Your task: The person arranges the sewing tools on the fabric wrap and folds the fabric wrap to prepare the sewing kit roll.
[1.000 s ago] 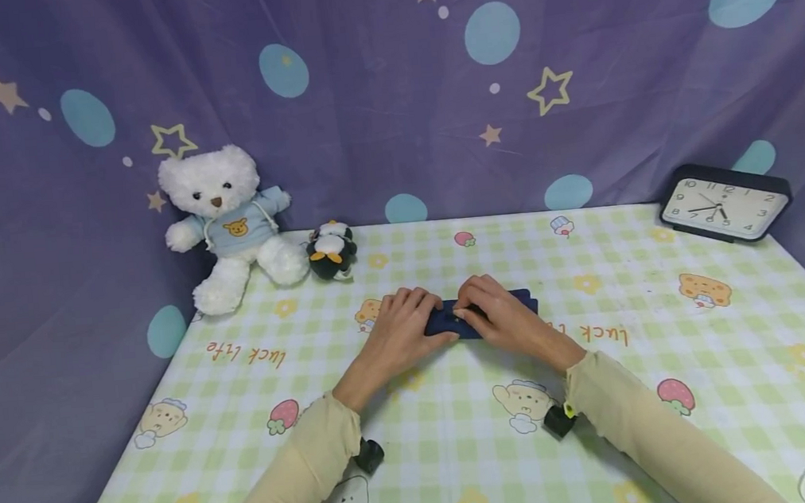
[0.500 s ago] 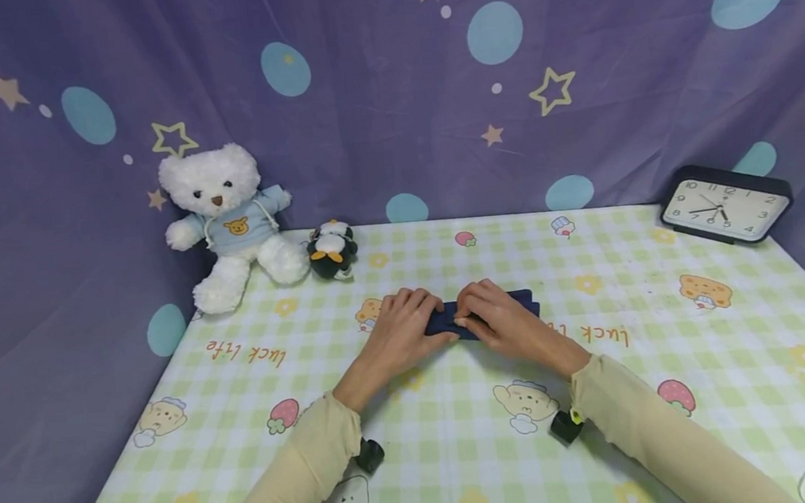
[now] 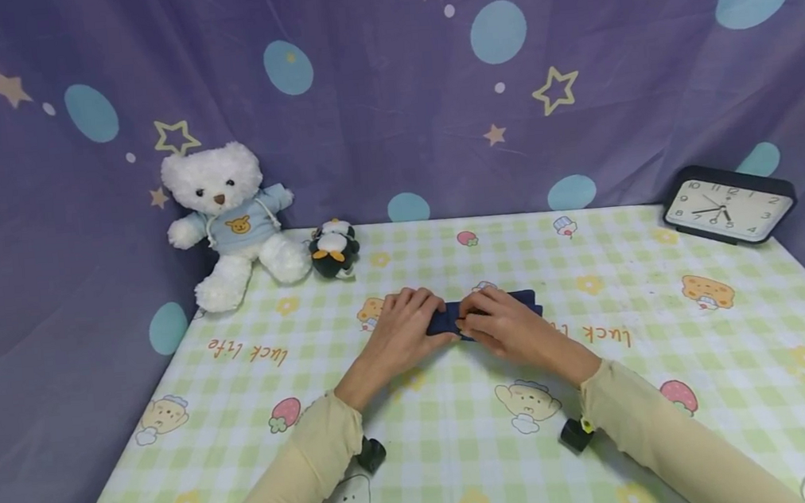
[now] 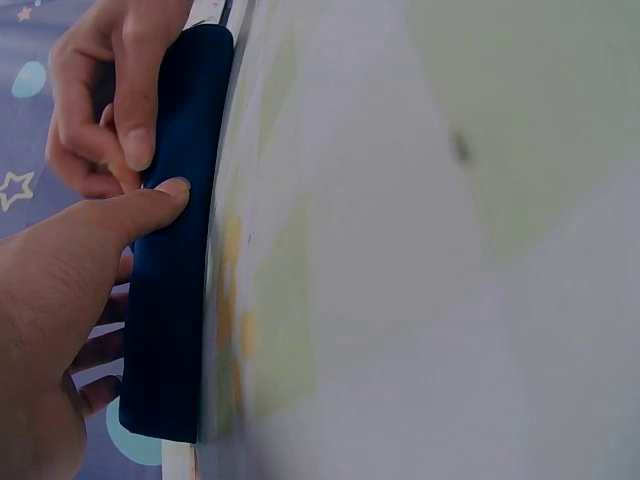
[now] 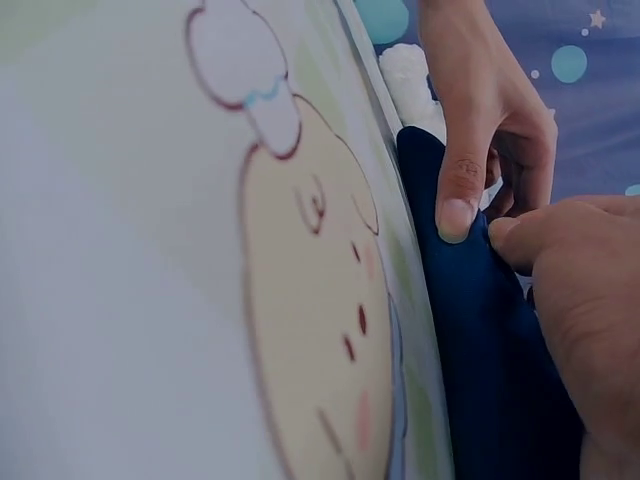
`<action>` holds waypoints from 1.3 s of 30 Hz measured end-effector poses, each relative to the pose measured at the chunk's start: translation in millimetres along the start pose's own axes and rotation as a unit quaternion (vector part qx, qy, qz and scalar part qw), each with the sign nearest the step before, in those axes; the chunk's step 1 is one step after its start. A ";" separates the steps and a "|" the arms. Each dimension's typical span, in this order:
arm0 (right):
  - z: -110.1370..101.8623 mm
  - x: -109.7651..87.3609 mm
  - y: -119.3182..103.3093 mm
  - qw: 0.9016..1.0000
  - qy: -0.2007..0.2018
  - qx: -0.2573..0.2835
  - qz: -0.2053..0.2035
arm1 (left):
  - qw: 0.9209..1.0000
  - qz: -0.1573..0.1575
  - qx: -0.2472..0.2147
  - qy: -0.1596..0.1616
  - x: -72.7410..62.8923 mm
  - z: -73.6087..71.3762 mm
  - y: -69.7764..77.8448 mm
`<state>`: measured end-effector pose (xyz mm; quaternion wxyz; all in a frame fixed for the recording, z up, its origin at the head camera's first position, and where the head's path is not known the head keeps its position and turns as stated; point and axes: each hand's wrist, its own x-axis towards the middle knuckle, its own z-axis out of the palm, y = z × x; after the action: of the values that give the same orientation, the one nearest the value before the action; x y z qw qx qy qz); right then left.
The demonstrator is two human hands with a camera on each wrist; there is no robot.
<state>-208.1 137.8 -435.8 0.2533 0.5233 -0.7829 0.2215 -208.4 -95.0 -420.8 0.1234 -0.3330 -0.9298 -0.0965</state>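
Note:
A long, flat dark blue fabric pouch [image 3: 445, 322] lies crosswise on the table in front of me. My left hand [image 3: 402, 323] grips its left part; in the left wrist view the thumb lies on the pouch's near face [image 4: 170, 320] and the other fingers go behind it. Close beside that thumb, my right hand [image 3: 505, 324] pinches the upper edge between thumb and bent fingers. In the right wrist view both thumbs meet near one spot on the blue cloth [image 5: 490, 340]. What sits under the right fingertips is hidden. The pouch's right end sticks out beyond my right hand.
A white teddy bear [image 3: 238, 226] in a blue hoodie sits at the back left, with a small penguin plush [image 3: 334, 249] beside it. A black-framed clock [image 3: 729, 203] stands at the back right. A checked cloth [image 3: 449, 455] covers the table, and a purple curtain [image 3: 391, 125] hangs behind.
The right hand has shifted slightly to the right, its wrist turning a little. A tiny gold-coloured spot on the pouch, seen earlier by its fingertips, is now covered. The left hand keeps its hold.

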 end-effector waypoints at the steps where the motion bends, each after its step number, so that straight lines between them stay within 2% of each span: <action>1: -1.2 -0.4 -1.2 1.000 -0.004 -0.015 -0.006 | 1.000 0.001 0.000 0.000 0.0 0.2 0.0; 4: -5.1 -0.4 -7.6 0.995 -0.029 -0.090 -0.024 | 1.000 0.002 0.000 0.002 -0.4 0.6 -0.2; 9: -7.6 4.5 -20.2 0.974 -0.063 -0.214 -0.044 | 1.000 -0.003 -0.008 0.007 -0.9 0.6 -1.3; 13: -6.3 7.6 -25.1 0.962 -0.079 -0.259 -0.040 | 1.000 -0.009 -0.020 0.002 -0.3 1.0 -1.5; 16: -5.6 8.2 -26.0 0.958 -0.088 -0.271 -0.036 | 0.999 -0.013 -0.030 -0.005 -0.3 1.3 -1.0; 21: -5.4 8.2 -25.4 0.959 -0.099 -0.262 -0.026 | 0.999 -0.014 -0.040 -0.011 -0.3 1.1 -0.5; 26: -5.2 5.0 -23.1 0.969 -0.094 -0.229 -0.001 | 0.999 -0.011 -0.042 -0.012 0.6 -0.3 -0.6; 30: -6.3 -5.3 -19.7 0.982 -0.063 -0.171 0.040 | 0.997 -0.026 -0.060 -0.029 -0.9 0.1 -2.2; 33: -6.4 -16.0 -17.1 0.989 -0.011 -0.123 0.085 | 0.993 -0.054 -0.097 -0.033 -4.2 -2.1 -5.4; 36: -8.5 -25.4 -14.6 0.983 0.054 -0.091 0.147 | 0.986 -0.097 -0.132 -0.014 -7.7 -7.0 -11.4; 38: -12.8 -30.5 -13.3 0.970 0.093 -0.072 0.211 | 0.980 -0.136 -0.147 0.003 -10.0 -10.6 -17.1; 39: -15.7 -32.9 -12.8 0.961 0.106 -0.060 0.249 | 0.975 -0.157 -0.156 0.010 -11.2 -11.7 -20.5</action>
<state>-182.9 166.1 -443.2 0.3028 0.2695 -0.8688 0.2844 -211.3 -120.3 -415.0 0.0630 -0.1971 -0.9426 -0.2621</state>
